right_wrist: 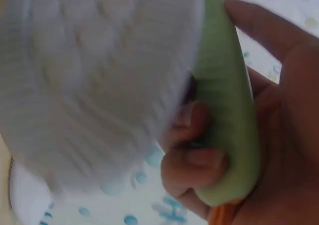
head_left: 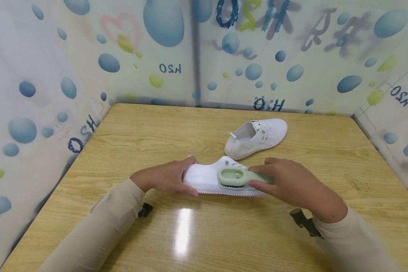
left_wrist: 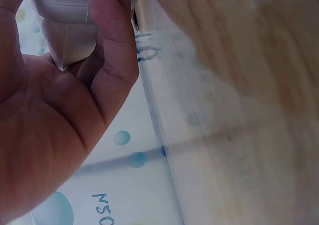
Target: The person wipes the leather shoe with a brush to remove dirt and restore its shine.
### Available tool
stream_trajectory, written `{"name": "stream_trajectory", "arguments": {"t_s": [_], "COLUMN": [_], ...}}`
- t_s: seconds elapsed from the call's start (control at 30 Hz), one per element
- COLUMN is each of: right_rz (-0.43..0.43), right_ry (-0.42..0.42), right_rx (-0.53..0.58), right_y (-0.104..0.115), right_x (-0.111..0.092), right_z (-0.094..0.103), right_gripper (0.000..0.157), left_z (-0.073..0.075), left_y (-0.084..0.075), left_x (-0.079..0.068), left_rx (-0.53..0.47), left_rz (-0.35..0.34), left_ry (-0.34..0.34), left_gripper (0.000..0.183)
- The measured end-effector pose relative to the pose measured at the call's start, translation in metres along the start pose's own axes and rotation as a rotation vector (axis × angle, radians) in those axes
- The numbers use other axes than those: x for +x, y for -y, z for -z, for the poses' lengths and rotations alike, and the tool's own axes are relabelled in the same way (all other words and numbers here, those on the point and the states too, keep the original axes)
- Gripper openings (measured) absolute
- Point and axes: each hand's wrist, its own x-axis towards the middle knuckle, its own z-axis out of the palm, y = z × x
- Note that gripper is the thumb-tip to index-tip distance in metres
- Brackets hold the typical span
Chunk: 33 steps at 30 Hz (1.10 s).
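Observation:
My left hand [head_left: 171,175] grips the heel of a white sneaker [head_left: 200,176], thumb on the near side, with the toe pointing right. In the left wrist view the fingers curl round the shoe's heel [left_wrist: 67,40]. A pale green scrub brush [head_left: 232,176] lies with its dark bristles against the sneaker's near side, below the laces. My right hand [head_left: 289,185] holds the brush by its handle. From the right wrist, the fingers wrap the green handle [right_wrist: 227,100], and the textured sole [right_wrist: 94,85] shows close beside it. The toe is partly hidden behind the right hand.
A second white sneaker [head_left: 256,138] sits on the wooden table [head_left: 156,136] just behind the held one, toe to the right. Walls with blue spots [head_left: 163,22] enclose the table at the back and sides.

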Motion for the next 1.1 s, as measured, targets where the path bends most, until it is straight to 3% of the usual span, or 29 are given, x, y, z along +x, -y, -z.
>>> {"name": "stream_trajectory", "arguments": {"t_s": [0.17, 0.27, 0.5, 0.63, 0.77, 0.93, 1.1], "right_rz": [0.093, 0.118, -0.005, -0.069, -0.072, -0.009, 0.085], "right_ry": [-0.074, -0.089, 0.032, 0.051, 0.050, 0.027, -0.059], "right_rx": [-0.065, -0.087, -0.041, -0.023, 0.007, 0.039, -0.018], "right_y": [0.010, 0.011, -0.002, -0.013, -0.019, -0.011, 0.005], "right_x": [0.009, 0.010, -0.003, -0.012, -0.015, -0.008, 0.004], "right_z": [-0.019, -0.021, 0.004, 0.017, 0.021, 0.011, -0.012], "right_gripper": [0.040, 0.042, 0.042, 0.042, 0.041, 0.039, 0.039], "left_z": [-0.001, -0.001, 0.000, 0.001, 0.001, 0.000, 0.000], "left_y": [-0.001, -0.001, 0.000, 0.000, 0.001, 0.002, 0.001], "left_x": [0.000, 0.000, 0.000, 0.000, 0.000, 0.000, 0.001], "left_rx": [-0.007, -0.009, -0.014, -0.017, -0.015, -0.011, -0.008], "left_rz": [-0.006, -0.007, 0.007, 0.008, 0.005, 0.004, -0.006], "left_ry": [-0.001, -0.002, 0.007, 0.012, 0.010, 0.008, 0.002], "left_gripper": [0.064, 0.065, 0.064, 0.064, 0.064, 0.064, 0.064]}}
